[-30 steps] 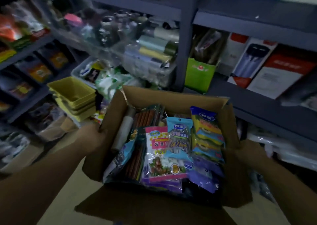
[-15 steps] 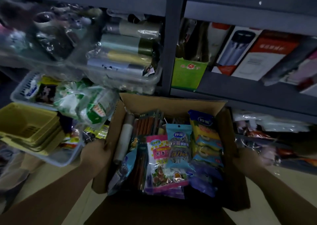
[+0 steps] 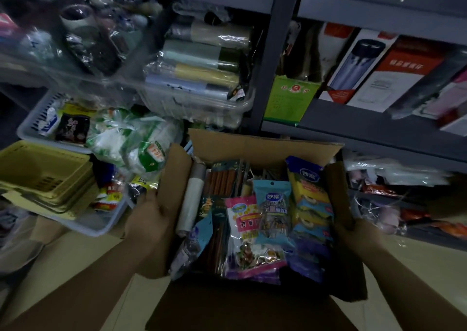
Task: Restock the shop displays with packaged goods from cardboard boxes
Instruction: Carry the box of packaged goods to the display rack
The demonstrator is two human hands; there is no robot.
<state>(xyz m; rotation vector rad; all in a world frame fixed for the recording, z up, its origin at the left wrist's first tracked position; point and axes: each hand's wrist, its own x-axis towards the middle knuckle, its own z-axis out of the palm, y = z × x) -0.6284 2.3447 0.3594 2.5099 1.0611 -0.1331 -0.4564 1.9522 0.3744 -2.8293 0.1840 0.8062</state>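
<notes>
We hold the open brown cardboard box (image 3: pixel 255 229) between both hands, low in front of the grey metal shelving (image 3: pixel 275 53), with its flaps splayed outward. Our left hand (image 3: pixel 149 219) presses flat against the box's left wall, fingers fairly straight, thumb side near the rim. Our right hand (image 3: pixel 353 232) cups the right wall below the raised flap; we cannot tell whether its fingers curl under the box. Inside, the packets lie with their long axes running from us toward the shelves: a white plastic roll (image 3: pixel 190 199) closest to the left hand, a pink printed sachet (image 3: pixel 243 219) in the middle, a light-blue pouch (image 3: pixel 274 204) beside it, and a yellow-and-blue sponge pack (image 3: pixel 309 194) closest to the right hand. To the left of the box sits a stack of yellow plastic baskets (image 3: pixel 43 174) in a clear tray. We judge the box must be set down before either hand can pick.
</notes>
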